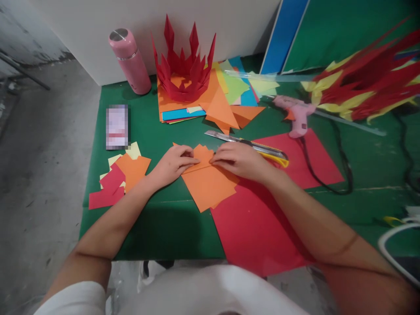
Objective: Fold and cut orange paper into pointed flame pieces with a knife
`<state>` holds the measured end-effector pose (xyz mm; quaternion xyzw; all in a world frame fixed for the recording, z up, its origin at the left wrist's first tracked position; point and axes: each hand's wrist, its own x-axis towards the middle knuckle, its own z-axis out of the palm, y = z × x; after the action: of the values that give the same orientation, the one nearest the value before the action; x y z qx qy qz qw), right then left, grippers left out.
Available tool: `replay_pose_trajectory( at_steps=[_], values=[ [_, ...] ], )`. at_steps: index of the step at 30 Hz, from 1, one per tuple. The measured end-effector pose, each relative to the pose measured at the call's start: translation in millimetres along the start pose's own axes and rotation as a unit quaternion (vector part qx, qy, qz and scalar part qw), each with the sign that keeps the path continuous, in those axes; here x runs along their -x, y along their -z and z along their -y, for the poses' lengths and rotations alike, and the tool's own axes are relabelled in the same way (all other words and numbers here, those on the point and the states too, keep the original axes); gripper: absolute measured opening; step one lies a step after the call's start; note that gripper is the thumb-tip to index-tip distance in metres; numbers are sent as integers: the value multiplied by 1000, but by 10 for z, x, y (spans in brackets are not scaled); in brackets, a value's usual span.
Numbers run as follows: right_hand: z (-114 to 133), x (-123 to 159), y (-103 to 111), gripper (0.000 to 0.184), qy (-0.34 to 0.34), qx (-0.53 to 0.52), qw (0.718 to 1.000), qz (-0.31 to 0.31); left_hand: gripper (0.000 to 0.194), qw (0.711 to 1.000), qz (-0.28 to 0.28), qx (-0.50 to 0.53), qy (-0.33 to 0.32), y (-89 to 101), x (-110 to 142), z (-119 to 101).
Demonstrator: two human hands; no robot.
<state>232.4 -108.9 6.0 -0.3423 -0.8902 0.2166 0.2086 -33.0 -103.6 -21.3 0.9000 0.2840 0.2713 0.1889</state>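
Orange paper (210,186) lies on the green table in front of me, its far part folded along a crease that runs between my hands. My left hand (175,164) is closed, its fingertips pinching the left end of the crease. At the other end, the fingers of my right hand (239,159) grip the same paper. More orange sheets seem stacked beneath it, partly covering a large red sheet (259,227). Just beyond my right hand lies a utility knife (229,138) with its blade out. Paper scraps (131,168) in orange, red and yellow sit left of my left hand.
A red paper crown (185,83) stands on coloured sheets at the back, beside a pink bottle (131,63). A pink glue gun (297,111) with a black cord lies right, near a red and yellow paper flame (364,83). A blurred-out rectangular object (117,127) lies left.
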Motion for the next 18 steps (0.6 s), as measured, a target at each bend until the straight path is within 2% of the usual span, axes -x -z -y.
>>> replay_pose_trajectory(
  at_steps=[4, 7, 11, 18],
  values=[
    [-34, 34, 12, 34, 112, 65, 991, 21, 24, 1000, -3, 1, -2, 3, -2, -1],
    [-29, 44, 9, 37, 155, 103, 982, 41, 25, 1000, 9, 3, 1, 16, -4, -2],
    [45, 6, -66, 41, 173, 127, 975, 56, 25, 1000, 16, -8, 13, 26, -4, 0],
    [169, -73, -252, 38, 179, 111, 977, 39, 27, 1000, 18, 4, 4, 36, -28, 0]
  ],
)
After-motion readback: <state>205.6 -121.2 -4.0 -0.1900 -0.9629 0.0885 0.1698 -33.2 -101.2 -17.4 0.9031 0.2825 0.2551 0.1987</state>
